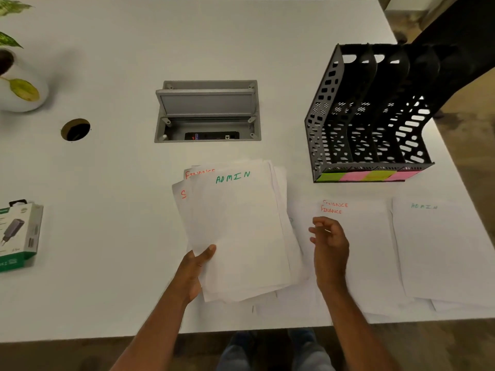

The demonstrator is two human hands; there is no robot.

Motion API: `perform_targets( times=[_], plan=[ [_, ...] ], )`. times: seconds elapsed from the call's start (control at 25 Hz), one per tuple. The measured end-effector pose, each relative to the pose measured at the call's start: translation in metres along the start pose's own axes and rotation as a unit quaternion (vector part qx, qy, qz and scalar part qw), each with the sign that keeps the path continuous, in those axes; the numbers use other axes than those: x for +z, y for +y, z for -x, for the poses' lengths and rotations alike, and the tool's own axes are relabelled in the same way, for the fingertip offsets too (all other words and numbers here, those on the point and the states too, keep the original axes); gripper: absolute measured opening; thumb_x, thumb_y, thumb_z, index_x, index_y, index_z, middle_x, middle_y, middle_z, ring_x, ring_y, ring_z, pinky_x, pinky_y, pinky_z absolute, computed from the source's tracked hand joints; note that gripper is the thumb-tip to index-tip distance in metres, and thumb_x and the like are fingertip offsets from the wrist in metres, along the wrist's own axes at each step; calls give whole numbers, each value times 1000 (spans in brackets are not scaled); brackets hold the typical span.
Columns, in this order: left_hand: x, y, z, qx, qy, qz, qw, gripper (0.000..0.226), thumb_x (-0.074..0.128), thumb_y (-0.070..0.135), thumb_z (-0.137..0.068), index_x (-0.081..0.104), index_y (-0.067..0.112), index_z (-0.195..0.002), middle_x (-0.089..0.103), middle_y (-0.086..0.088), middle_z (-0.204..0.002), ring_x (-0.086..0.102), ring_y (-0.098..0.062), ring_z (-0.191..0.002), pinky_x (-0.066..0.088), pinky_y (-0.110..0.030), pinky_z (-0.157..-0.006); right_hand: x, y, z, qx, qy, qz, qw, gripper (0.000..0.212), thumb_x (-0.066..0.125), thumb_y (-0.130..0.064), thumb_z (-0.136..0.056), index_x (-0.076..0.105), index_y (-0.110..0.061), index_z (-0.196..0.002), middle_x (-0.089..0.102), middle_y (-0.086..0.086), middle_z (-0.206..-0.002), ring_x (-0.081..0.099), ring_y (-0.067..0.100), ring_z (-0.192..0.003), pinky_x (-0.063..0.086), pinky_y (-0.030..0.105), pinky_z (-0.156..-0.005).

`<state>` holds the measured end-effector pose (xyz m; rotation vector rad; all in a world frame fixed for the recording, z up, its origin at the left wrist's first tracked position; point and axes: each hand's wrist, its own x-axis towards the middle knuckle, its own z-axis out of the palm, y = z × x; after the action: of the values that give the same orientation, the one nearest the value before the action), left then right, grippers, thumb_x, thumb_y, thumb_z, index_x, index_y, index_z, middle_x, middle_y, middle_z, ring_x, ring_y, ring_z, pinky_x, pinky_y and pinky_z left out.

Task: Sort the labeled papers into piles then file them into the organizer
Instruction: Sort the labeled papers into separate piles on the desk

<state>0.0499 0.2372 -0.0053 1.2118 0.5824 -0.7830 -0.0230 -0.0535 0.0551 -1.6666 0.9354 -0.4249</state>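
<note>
My left hand (pixel 194 266) grips a fanned stack of white papers (pixel 235 231) by its lower left corner; the top sheet reads ADMIN in green, with red-lettered sheets peeking out behind. My right hand (pixel 328 245) hovers over the table just right of the stack, fingers loosely curled, holding nothing. A pile labelled FINANCE (pixel 361 250) lies flat to the right of that hand. Further right lies a pile labelled ADMIN (pixel 444 250). The black mesh organizer (pixel 369 116) stands at the back right, with green and pink sticky labels along its front edge.
An open grey cable box (pixel 207 111) is set into the white table (pixel 120 62) behind the stack. A round cable hole (pixel 75 129) lies to the left. A charger box (pixel 18 234) and a potted plant (pixel 18 76) sit at the left edge.
</note>
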Motion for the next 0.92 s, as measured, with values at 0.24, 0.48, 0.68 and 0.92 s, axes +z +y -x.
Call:
perform_targets(
  times=[0.24, 0.48, 0.68, 0.92],
  plan=[
    [24, -9, -7, -6, -20, -16, 1000, 51, 75, 28, -85, 62, 21, -133, 71, -7, -126, 66, -31, -118, 49, -60, -101, -3, -1, 23, -50, -97, 226, 968, 29, 65, -40, -93, 66, -24, -117, 53, -15, -123, 51, 1, -110, 43, 12, -91],
    [62, -20, -14, -11, -55, -20, 998, 54, 85, 33, -76, 68, 21, -126, 71, -10, -126, 69, -30, -113, 59, -51, -85, -28, 15, 8, 17, -56, 156, 986, 20, 66, -40, -93, 64, -21, -100, 60, -8, -119, 59, 5, -100, 51, 23, -90],
    [119, -37, -22, -27, -67, -47, 996, 81, 93, 38, -60, 62, 21, -133, 71, -9, -127, 68, -30, -115, 59, -51, -86, -122, 38, -54, 18, 81, 145, 986, 11, 55, -36, -100, 57, -28, -108, 63, -6, -110, 61, 15, -99, 50, 26, -79],
    [211, -70, -34, -64, -73, -50, 994, 54, 86, 28, -71, 70, 16, -122, 74, -12, -120, 71, -29, -108, 57, -52, -89, -277, 94, -125, 49, 197, 224, 953, 29, 53, -40, -100, 60, -19, -119, 69, 6, -108, 64, 27, -96, 47, 32, -79]
  ],
)
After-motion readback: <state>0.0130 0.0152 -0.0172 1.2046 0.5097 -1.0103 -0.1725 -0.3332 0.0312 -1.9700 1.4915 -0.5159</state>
